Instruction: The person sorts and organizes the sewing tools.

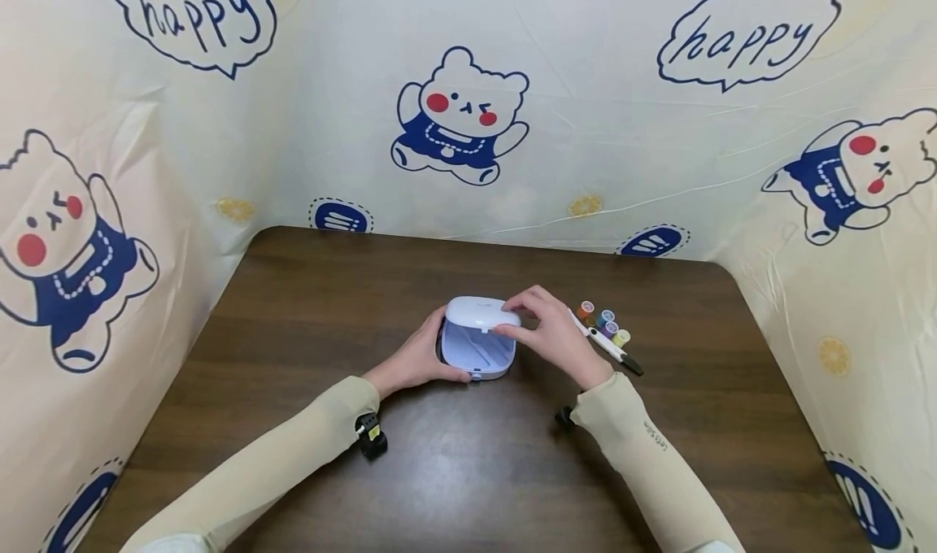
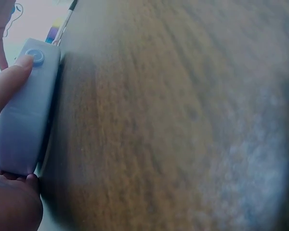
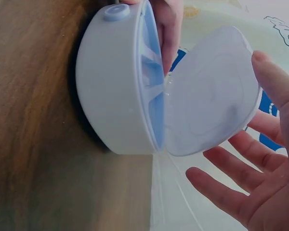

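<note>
A small pale-blue plastic case (image 1: 492,373) stands on the table with its white hinged lid (image 1: 476,312) raised. Dividers show inside it in the right wrist view. My left hand (image 1: 422,359) grips the case from the left, its thumb by the round front button (image 2: 35,57) and other fingers around the side. With thumb and fingers, my right hand (image 1: 551,333) pinches the right edge of the lid; its lower fingers (image 3: 221,190) are spread beside the lid. Just right of that hand lie several thread spools (image 1: 607,319) and a slim white pen-like tool (image 1: 606,344) with a black end.
The brown wooden table (image 1: 351,293) extends around the case on all sides. A patterned pale curtain (image 1: 556,154) with printed bears hangs behind the table and along both its sides.
</note>
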`<action>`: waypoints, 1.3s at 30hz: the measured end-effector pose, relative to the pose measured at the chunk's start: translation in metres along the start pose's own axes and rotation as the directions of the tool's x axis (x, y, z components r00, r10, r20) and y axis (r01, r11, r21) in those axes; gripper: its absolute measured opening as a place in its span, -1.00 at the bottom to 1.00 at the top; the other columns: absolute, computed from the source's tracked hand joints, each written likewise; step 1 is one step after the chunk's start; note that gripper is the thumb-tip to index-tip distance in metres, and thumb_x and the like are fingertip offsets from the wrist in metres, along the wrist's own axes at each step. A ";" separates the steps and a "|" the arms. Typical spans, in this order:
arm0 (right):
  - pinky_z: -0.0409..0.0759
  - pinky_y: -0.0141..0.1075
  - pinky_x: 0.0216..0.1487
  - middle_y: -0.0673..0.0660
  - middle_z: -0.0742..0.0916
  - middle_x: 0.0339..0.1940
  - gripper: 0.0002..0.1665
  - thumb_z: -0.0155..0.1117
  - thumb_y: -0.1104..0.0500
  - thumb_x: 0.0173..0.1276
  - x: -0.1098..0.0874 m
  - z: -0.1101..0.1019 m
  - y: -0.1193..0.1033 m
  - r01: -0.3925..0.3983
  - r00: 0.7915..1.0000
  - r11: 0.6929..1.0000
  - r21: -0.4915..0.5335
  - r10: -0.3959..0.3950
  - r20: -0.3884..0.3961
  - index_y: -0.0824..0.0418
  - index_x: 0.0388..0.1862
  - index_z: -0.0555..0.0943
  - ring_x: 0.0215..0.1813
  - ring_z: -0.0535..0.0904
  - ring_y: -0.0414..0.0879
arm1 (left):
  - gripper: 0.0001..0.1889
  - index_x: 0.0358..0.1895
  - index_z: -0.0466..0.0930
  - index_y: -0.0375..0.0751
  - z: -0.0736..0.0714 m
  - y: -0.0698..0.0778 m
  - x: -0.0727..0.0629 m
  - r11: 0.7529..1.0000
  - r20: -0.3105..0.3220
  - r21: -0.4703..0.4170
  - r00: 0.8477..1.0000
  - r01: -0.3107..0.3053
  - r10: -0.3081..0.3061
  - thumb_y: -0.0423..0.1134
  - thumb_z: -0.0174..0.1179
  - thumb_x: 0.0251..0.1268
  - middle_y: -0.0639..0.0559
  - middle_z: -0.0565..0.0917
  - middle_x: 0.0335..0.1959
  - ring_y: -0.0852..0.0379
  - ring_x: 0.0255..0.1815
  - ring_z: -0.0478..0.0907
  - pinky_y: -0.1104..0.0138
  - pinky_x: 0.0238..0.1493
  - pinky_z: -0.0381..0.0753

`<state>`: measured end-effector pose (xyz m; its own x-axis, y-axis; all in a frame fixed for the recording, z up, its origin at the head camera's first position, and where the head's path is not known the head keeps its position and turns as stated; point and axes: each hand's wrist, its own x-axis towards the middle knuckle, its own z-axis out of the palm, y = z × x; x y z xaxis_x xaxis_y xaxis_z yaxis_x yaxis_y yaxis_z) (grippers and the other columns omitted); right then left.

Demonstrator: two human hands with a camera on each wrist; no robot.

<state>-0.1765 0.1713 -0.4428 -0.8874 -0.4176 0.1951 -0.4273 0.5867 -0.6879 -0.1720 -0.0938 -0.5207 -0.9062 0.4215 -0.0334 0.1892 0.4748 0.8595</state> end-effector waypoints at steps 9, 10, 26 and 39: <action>0.69 0.04 0.13 0.07 0.72 -0.05 -0.71 0.52 0.14 0.35 0.007 -0.005 0.003 0.039 0.997 0.995 0.088 -0.033 -0.062 0.15 0.01 0.70 0.03 0.70 -0.02 | 0.35 0.66 -0.09 -0.30 -0.002 0.004 -0.002 1.000 0.017 -0.002 1.000 0.018 -0.018 -0.04 0.72 -0.11 -0.33 0.17 0.60 -0.21 0.58 0.21 -0.08 0.53 0.24; 0.70 0.02 0.12 0.06 0.74 -0.06 -0.72 0.52 0.15 0.35 0.008 -0.006 0.004 0.040 0.997 0.996 0.086 -0.033 -0.077 0.15 0.00 0.70 0.01 0.71 -0.02 | 0.35 0.66 -0.09 -0.30 -0.002 0.004 -0.002 1.000 0.018 -0.003 1.000 0.017 -0.017 -0.05 0.72 -0.11 -0.33 0.16 0.60 -0.21 0.58 0.20 -0.08 0.53 0.23; 0.70 -0.31 -0.07 0.05 0.82 -0.09 -0.78 0.46 0.14 0.42 0.019 -0.007 0.013 -0.010 0.959 0.995 0.097 0.037 -0.281 0.14 0.00 0.82 -0.11 0.72 -0.09 | 0.34 0.67 -0.09 -0.29 -0.001 0.001 -0.003 1.000 0.026 0.000 0.999 0.018 -0.018 -0.04 0.71 -0.09 -0.30 0.16 0.61 -0.20 0.59 0.18 -0.09 0.54 0.23; 0.67 -0.38 -0.22 0.10 0.82 -0.10 -0.78 0.41 0.14 0.47 0.030 -0.006 0.020 -0.091 0.944 0.984 0.152 0.134 -0.300 0.15 0.03 0.80 -0.21 0.68 -0.04 | 0.34 0.66 -0.07 -0.29 -0.001 0.003 -0.004 1.000 0.023 -0.001 1.000 0.016 -0.016 -0.06 0.72 -0.12 -0.29 0.16 0.61 -0.18 0.59 0.18 -0.07 0.54 0.22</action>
<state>-0.2125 0.1750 -0.4470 -0.9472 -0.1075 0.3022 -0.3135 0.5096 -0.8013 -0.1683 -0.0951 -0.5177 -0.9003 0.4312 -0.0588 0.1742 0.4810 0.8592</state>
